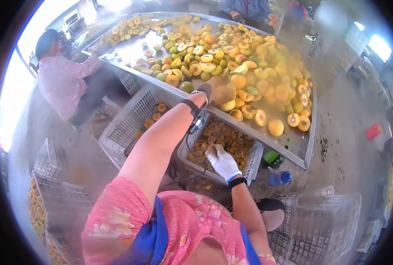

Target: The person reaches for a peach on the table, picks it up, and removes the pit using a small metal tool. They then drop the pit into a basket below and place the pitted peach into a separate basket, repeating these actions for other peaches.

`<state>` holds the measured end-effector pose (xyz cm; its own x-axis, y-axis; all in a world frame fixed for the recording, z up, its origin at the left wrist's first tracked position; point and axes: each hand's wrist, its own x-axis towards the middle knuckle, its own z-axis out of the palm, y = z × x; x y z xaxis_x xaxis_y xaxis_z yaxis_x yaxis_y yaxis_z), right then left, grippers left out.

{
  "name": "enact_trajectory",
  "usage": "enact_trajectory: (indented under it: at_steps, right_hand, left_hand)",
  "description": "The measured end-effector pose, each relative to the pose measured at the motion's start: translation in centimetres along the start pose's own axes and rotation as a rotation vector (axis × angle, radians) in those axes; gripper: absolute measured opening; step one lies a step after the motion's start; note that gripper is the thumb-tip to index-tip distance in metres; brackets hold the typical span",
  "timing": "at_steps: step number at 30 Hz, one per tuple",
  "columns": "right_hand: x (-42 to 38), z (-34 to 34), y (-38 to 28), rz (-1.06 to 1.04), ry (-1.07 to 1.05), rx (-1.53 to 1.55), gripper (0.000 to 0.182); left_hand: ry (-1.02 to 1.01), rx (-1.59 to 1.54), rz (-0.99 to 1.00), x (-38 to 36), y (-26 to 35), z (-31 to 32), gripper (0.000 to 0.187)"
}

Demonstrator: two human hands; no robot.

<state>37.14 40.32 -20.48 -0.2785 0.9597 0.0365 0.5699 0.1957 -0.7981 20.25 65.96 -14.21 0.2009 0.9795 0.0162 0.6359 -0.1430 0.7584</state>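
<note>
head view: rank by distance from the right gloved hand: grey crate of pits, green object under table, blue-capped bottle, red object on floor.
From the white-gloved right hand:
1. Grey slatted plastic crate of brown pits, directly under the hand.
2. Green object, right, below the steel table edge.
3. Blue-capped plastic bottle, right, on the floor; close to 2, hard to separate.
4. Red object, far right.

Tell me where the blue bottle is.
In the head view, the blue bottle lies on the floor at lower right, below the metal table's near corner, beside the pit-filled crate.
</note>
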Motion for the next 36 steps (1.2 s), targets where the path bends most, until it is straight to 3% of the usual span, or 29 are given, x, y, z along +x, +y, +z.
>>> enact_trajectory:
  at_steps: [4, 5, 7, 8, 9, 13, 16, 17, 20, 21, 22, 24, 26, 28, 32, 36]
  right_hand:
    - [0.4, -1.3, -1.7, 0.111, 0.082, 0.449, 0.038]
    - [0.4, -1.8, -1.8, 0.173, 0.100, 0.515, 0.036]
    - [-0.3, -4.4, -5.5, 0.350, 0.075, 0.566, 0.033]
    - [-0.2, -4.3, -5.2, 0.268, 0.122, 0.528, 0.032]
    - [0.0, -4.1, -4.5, 0.186, 0.168, 0.489, 0.031]
    - [0.5, -3.6, -3.2, -0.056, 0.304, 0.332, 0.026]
    - [0.0, -4.8, -5.1, -0.026, 0.307, 0.267, 0.027]
    - [-0.1, -5.0, -5.2, -0.017, 0.316, 0.232, 0.027]
    - [-0.3, -5.6, -5.6, -0.010, 0.321, 0.220, 0.025]
    - [-0.2, -5.8, -5.6, 0.003, 0.311, 0.219, 0.024]
    - [-0.2, -6.0, -5.5, 0.014, 0.300, 0.217, 0.023]
    - [0.2, -5.2, -2.7, -0.217, 0.360, -0.165, 0.020]
    - [0.2, -5.1, -2.1, -0.378, 0.421, -0.365, 0.021]
    - [0.3, -4.9, -1.8, -0.334, 0.400, -0.368, 0.022]
    - [0.2, -4.6, -2.2, -0.222, 0.368, -0.201, 0.032]
    - [-0.2, -4.3, -4.7, 0.022, 0.342, 0.150, 0.037]
  left_hand:
    - [0.093, -0.008, 0.105, -1.9, 0.7, 0.4, 0.066]
    - [0.135, -0.100, 0.131, -2.5, 1.1, 0.4, 0.057]
    - [0.157, -0.739, 0.061, -5.1, 3.0, 0.2, 0.049]
    - [0.168, -1.059, 0.021, -6.5, 3.8, 0.2, 0.045]
    - [0.173, -1.133, 0.104, -8.2, 4.7, 0.0, 0.035]
    - [-0.015, -1.747, -0.004, -12.5, 5.6, 1.2, 0.034]
    - [0.001, -1.804, -0.078, -15.2, 6.8, 2.6, 0.039]
    - [0.064, -1.597, 0.095, -14.4, 4.2, 4.7, 0.033]
    - [0.386, -0.289, 0.374, -19.0, 8.1, 3.7, 0.028]
    - [0.403, -0.291, 0.397, -19.1, 8.1, 3.9, 0.036]
    - [0.390, -0.306, 0.413, -19.0, 7.8, 4.3, 0.033]
    - [0.368, -0.335, 0.446, -18.4, 6.2, 5.6, 0.029]
    - [0.251, -0.836, 0.322, -17.1, 5.2, 7.3, 0.028]
    - [0.196, -1.026, 0.263, -16.8, 5.2, 7.7, 0.032]
    - [0.215, -0.913, 0.318, -17.7, 5.7, 7.8, 0.038]
    - [0.114, -1.472, 0.075, -18.1, 7.1, 7.3, 0.036]
